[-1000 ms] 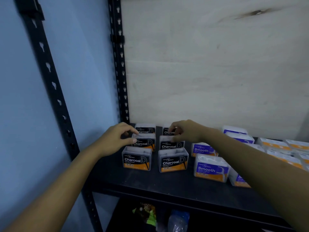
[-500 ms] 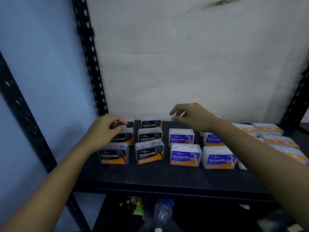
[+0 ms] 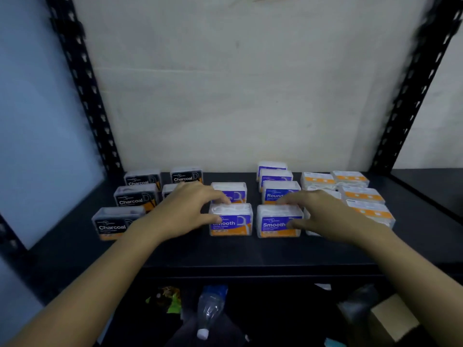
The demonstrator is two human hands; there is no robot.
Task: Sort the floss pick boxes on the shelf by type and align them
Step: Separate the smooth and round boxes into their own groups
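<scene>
Black Charcoal boxes (image 3: 112,222) stand in two columns at the left of the dark shelf (image 3: 225,254). Two purple Smooth boxes sit side by side at the front middle. My left hand (image 3: 190,209) holds the left Smooth box (image 3: 233,221) at its left end, index finger on top and thumb on the front. My right hand (image 3: 323,214) holds the right Smooth box (image 3: 275,222) at its right end, fingers along the top and thumb on the label. A purple Round box (image 3: 279,192) stands just behind it. Another Smooth box (image 3: 229,192) sits behind the left one.
Several white boxes with orange labels (image 3: 362,195) fill the right of the shelf. Black slotted uprights (image 3: 82,83) frame it, with a pale back panel behind. Below lie a plastic bottle (image 3: 210,311), a green wrapper (image 3: 172,299) and a cardboard box (image 3: 393,319).
Both hands left the Charcoal boxes and moved right and forward onto the two front Smooth boxes. The view swung right and down.
</scene>
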